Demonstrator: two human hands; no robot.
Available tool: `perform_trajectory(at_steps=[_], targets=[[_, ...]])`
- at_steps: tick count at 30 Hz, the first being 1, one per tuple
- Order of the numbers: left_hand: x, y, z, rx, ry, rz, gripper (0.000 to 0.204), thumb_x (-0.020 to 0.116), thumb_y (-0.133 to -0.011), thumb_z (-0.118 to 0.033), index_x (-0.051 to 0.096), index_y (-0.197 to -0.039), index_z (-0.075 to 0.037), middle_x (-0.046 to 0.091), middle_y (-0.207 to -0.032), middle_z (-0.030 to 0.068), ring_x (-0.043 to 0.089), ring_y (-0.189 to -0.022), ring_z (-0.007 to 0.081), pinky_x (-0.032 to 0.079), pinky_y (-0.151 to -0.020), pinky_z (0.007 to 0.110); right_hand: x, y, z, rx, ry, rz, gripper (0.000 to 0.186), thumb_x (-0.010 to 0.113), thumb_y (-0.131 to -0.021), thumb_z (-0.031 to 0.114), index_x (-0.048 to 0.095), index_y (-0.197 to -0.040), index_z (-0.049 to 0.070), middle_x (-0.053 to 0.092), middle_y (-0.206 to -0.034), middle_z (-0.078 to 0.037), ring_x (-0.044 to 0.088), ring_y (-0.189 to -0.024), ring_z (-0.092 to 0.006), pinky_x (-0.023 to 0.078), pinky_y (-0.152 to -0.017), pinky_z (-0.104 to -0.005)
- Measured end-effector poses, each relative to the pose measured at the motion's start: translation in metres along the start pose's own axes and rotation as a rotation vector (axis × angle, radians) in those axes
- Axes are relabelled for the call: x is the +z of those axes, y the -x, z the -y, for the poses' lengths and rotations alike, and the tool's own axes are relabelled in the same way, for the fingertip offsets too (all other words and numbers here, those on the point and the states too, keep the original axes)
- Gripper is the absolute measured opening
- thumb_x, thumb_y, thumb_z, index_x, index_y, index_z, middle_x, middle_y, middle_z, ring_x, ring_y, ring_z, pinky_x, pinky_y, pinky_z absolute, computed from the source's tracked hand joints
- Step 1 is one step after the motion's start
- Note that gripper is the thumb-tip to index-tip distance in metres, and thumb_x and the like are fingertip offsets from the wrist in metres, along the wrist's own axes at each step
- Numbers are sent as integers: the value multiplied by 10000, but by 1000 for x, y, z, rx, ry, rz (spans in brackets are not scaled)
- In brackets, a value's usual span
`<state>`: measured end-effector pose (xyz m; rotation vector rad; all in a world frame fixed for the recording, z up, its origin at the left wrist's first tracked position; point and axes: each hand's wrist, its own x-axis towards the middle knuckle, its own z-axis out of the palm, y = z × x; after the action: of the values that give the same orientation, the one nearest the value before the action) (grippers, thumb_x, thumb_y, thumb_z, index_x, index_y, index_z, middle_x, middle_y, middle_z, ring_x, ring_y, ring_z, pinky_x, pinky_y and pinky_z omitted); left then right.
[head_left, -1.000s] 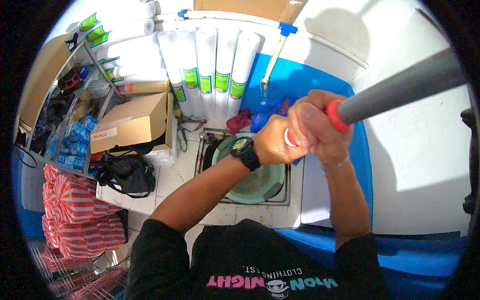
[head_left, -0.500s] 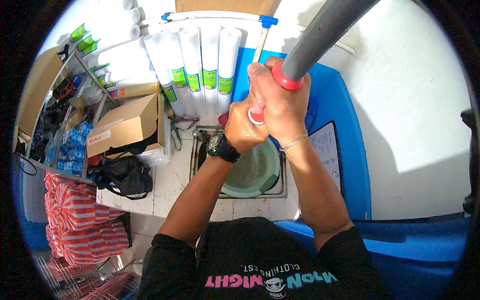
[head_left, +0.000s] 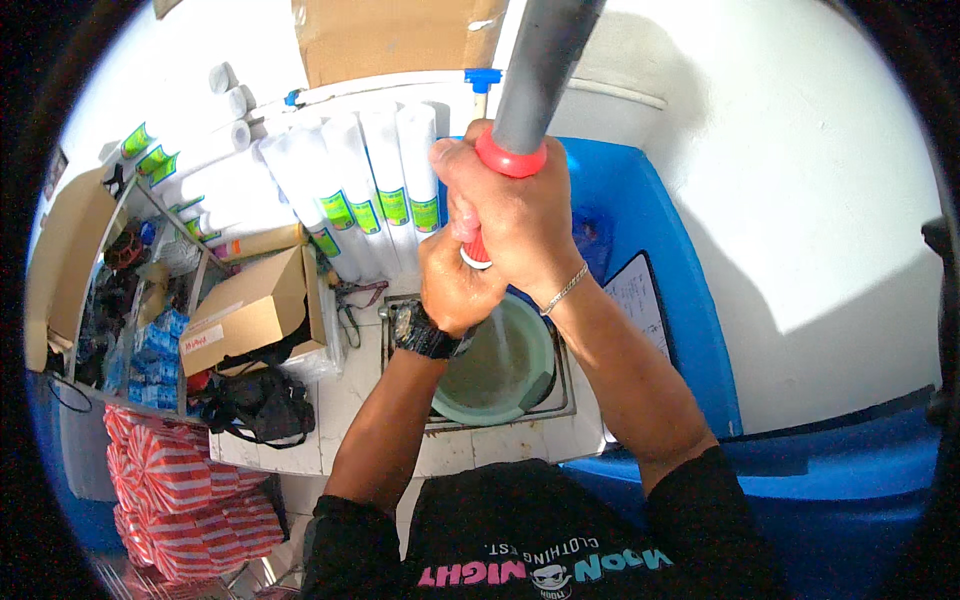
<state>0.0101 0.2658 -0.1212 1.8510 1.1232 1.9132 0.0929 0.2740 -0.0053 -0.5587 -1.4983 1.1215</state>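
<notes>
A thick grey pipe with a red collar slants up from my hands to the top edge. Just under the collar, my right hand is wrapped round it, a chain bracelet at the wrist. Beneath that, my left hand, wet and wearing a black watch, is closed against a ribbed red-and-white end piece. Most of that piece is covered by my fingers. A thin stream of water falls below my hands into a pale green basin holding cloudy water.
The basin sits in a metal-rimmed recess in the white tiled counter. White rolls with green labels stand behind. Left are an open cardboard box, a black bag and a loaded rack. A clipboard leans near a blue panel.
My hands and the grey pipe have shifted left in the picture, and the pipe stands steeper. The surroundings sit somewhat lower in view. Both hands keep their hold.
</notes>
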Motion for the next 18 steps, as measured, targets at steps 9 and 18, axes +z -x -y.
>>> perform_trajectory(at_steps=[9,18], targets=[[-10,-11,-19,90,-29,78,265,736,-833,-156,678,-1022,21,741,-916,108,688,-869,210,527,-792,358,-29,-1,30,-112,225,283,287,796,-809,251,634,-853,17,647,-768,-52,630,-736,-130,498,-662,-314],[-28,-23,-27,-47,116,30,104,650,-922,-72,592,-919,15,603,-679,46,584,-523,129,483,-474,282,-155,134,-263,415,453,-280,338,692,-952,317,645,-1105,19,676,-982,-37,626,-905,-176,506,-856,-332]])
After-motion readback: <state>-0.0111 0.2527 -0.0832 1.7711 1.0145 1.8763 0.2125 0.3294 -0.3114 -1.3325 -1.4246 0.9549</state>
